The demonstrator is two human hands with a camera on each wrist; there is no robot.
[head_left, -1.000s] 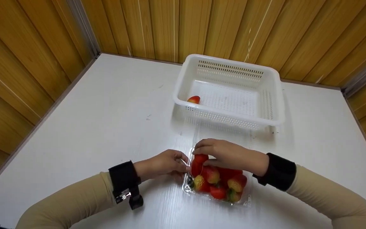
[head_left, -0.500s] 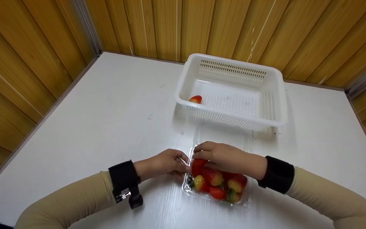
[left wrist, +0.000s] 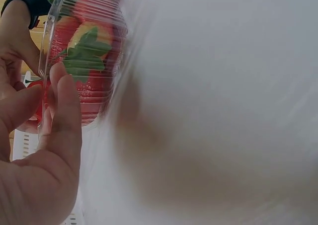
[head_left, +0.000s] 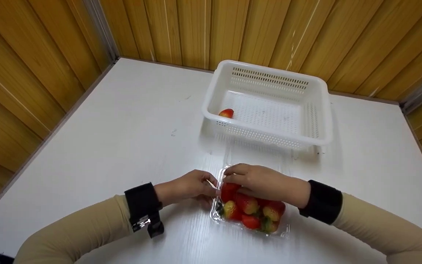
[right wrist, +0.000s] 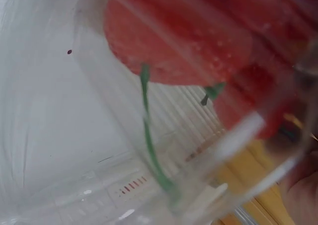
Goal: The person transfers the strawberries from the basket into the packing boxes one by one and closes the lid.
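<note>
Though ribbed, clear plastic punnet (head_left: pixel 250 224)

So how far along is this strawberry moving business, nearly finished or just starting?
Just starting, by the look of it. Done: one strawberry lies in the white basket. In hand: the left hand grips the edge of the clear punnet while the right hand pinches a strawberry at its far end. Left: a pile of strawberries, at least six, sits in the punnet.

A staged recording booth: white table (head_left: pixel 123 139) boxed in by wood-panel walls (head_left: pixel 31 66).
</note>
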